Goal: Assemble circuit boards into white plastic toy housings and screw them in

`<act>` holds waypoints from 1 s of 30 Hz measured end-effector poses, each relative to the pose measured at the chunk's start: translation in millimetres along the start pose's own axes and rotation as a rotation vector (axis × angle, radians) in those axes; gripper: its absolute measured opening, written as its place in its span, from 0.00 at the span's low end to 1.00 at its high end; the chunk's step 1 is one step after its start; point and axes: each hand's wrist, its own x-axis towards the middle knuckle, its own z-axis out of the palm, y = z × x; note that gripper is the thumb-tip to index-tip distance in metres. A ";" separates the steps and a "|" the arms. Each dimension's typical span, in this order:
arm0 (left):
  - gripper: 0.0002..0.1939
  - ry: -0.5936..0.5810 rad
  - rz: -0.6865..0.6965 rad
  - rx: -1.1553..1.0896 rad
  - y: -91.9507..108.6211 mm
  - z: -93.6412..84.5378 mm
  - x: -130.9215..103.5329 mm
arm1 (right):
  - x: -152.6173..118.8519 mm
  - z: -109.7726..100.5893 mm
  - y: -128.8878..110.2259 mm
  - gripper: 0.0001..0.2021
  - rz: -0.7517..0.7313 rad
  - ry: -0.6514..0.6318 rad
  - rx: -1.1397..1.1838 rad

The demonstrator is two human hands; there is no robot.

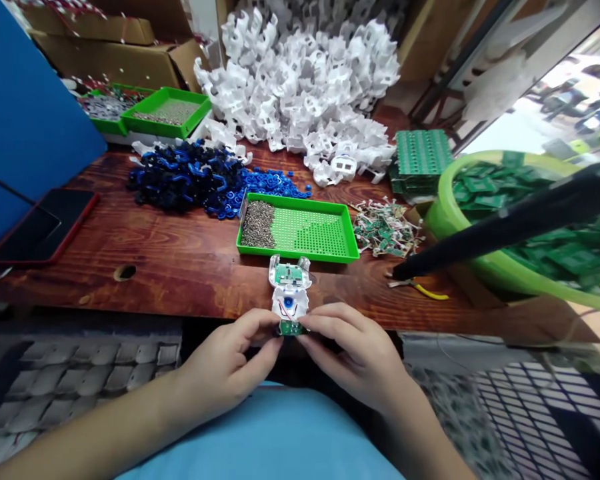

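At the table's front edge, my left hand and my right hand pinch a small green circuit board from both sides. The board sits at the near end of a white plastic shell, which has a blue round part in its middle and thin red and dark wires across it. Just beyond lies another white shell piece with a green circuit board in it, close to the front wall of the green tray. Fingertips cover the sides of the board I hold.
Small metal screws fill the tray's left part. Behind are blue and black parts and a heap of white shells. To the right are wired boards, yellow-handled pliers, a black bar and a green tub. A phone lies left.
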 end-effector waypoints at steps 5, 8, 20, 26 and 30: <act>0.11 -0.003 0.069 0.150 0.5 -0.8 1.1 | -2.3 -1.6 3.5 0.14 0.013 0.017 0.045; 0.13 0.002 0.115 0.263 2.6 -3.2 1.9 | -2.0 -1.1 4.0 0.14 0.008 0.004 0.035; 0.12 0.046 -0.054 0.083 -2.0 -1.8 1.8 | 2.7 3.7 2.6 0.10 0.058 -0.050 0.059; 0.10 0.127 -0.162 -0.053 -2.9 2.2 3.3 | 7.5 7.8 -2.4 0.04 0.166 -0.062 0.111; 0.10 0.162 -0.178 -0.111 -2.3 3.1 4.8 | 10.1 13.0 -6.1 0.02 0.250 -0.049 0.112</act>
